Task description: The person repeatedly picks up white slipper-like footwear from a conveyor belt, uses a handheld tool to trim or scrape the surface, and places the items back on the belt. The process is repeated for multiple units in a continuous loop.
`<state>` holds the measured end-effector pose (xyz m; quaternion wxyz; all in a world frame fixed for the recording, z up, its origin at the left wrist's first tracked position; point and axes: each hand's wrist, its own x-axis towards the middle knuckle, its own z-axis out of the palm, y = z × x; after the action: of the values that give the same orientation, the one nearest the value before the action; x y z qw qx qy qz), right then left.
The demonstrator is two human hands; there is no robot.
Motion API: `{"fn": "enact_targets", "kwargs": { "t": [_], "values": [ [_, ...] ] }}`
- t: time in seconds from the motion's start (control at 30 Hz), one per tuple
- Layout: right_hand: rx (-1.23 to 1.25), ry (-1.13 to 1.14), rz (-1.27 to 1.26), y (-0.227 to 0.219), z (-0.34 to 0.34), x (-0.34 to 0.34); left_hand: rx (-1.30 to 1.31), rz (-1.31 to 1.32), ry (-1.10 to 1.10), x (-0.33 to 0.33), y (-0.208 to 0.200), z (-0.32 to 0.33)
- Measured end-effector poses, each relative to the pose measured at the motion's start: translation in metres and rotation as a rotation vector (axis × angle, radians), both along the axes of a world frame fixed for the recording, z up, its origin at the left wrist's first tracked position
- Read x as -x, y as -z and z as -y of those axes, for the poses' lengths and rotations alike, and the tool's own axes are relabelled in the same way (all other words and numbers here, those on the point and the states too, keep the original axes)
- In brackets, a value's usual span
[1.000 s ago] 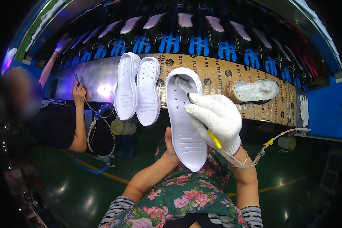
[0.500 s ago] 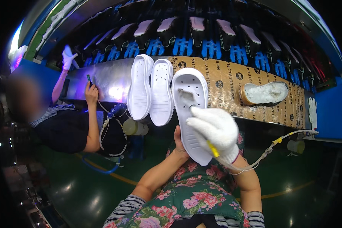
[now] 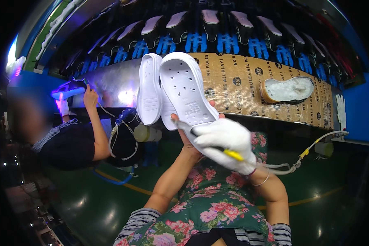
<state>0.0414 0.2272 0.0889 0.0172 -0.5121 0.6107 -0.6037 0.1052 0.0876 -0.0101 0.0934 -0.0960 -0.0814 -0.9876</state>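
White sole (image 3: 182, 86) above the bench's (image 3: 233, 104) near edge: our left hand (image 3: 188, 141) clasps it from beneath, our gloved right hand (image 3: 225, 141) grips a tubed brush (image 3: 233, 155); swinging left could knock the leftmost sole (image 3: 148, 94).

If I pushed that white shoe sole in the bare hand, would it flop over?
The white sole probably wouldn't flop: its raised rim looks thick. It may be light, since the left hand seems to hold it up.
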Motion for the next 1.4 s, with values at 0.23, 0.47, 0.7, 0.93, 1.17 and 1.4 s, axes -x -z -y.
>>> {"fn": "enact_targets", "kwargs": {
  "t": [0.23, 0.47, 0.7, 0.93, 1.17, 1.4],
  "values": [
    [-0.026, 0.073, -0.198, 0.011, 0.005, -0.011, -0.123, 0.045, 0.053, 0.01, -0.019, 0.009],
    [0.026, 0.115, -0.282, 0.018, 0.001, 0.003, -0.078, 0.099, 0.076, 0.018, -0.016, 0.023],
    [-0.053, -0.009, -0.081, 0.009, -0.007, 0.008, 0.028, -0.002, 0.231, 0.017, -0.01, 0.043],
    [0.014, -0.216, 0.02, 0.011, -0.007, -0.01, 0.066, -0.08, 0.392, 0.042, -0.025, 0.057],
    [-0.077, 0.013, -0.278, 0.018, -0.014, -0.009, 0.143, -0.051, 0.515, 0.057, -0.041, 0.058],
    [-0.075, -0.106, -0.022, -0.001, -0.022, -0.003, 0.376, -0.016, 0.602, 0.065, -0.042, 0.071]
  ]
}}
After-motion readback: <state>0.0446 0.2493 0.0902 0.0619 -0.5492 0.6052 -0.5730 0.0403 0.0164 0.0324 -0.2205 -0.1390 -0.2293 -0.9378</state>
